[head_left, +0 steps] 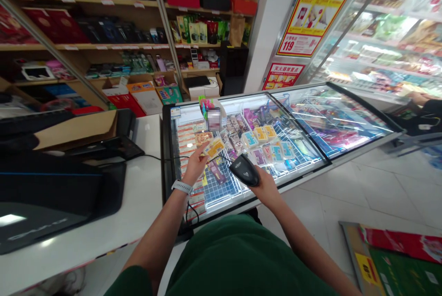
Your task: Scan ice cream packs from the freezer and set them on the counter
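Observation:
My left hand (196,167), with a pale watch strap at the wrist, pinches a small yellow-and-white pack (215,148) above the glass of the chest freezer (305,174). In my right hand (266,188) is a black barcode scanner (244,170), its head angled toward that pack. A dark cable (152,156) runs leftward from the scanner, passing behind my left hand. Right of the scanner, several similar packs lie in rows, among them a yellow pack (269,132), a blue pack (276,153) and a purple pack (258,157).
A white counter (145,185) with a black checkout machine (62,194) stands at left. Goods fill the wooden shelves (138,47) behind. A lit display fridge (373,56) is at right, near another person's arm (419,98). Boxes (407,264) occupy the floor at lower right.

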A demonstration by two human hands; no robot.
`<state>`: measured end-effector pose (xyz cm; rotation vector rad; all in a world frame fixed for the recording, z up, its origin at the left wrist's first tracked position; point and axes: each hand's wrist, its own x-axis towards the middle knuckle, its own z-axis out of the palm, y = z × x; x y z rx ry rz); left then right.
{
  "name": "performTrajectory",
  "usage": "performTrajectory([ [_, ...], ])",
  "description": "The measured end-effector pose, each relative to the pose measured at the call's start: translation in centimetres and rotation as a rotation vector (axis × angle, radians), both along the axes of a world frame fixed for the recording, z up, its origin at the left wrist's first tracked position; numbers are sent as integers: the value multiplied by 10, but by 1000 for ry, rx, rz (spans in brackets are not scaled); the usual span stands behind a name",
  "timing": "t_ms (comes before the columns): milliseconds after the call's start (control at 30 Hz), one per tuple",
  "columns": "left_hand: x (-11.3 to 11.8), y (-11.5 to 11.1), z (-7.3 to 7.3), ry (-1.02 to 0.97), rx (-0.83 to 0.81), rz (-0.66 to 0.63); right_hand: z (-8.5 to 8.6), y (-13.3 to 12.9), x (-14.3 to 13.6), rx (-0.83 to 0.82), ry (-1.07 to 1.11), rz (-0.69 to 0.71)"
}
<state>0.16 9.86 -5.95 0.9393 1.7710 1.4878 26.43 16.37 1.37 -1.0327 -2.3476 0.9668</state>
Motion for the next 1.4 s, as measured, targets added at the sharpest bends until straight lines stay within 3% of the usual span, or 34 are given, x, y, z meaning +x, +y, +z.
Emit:
performTrajectory([
  [300, -14, -7, 3, 54, 31, 40, -12, -1, -13, -106, -23, -6],
  [733, -17, -6, 1, 78, 64, 42, -19, -3, -14, -83, 18, 18],
  [1000, -19, -7, -4, 81, 66, 37, -18, -2, -10, -113, 46, 11],
  [1400, -15, -6, 7, 66, 48, 58, -14, -3, -12, -108, 29, 35],
])
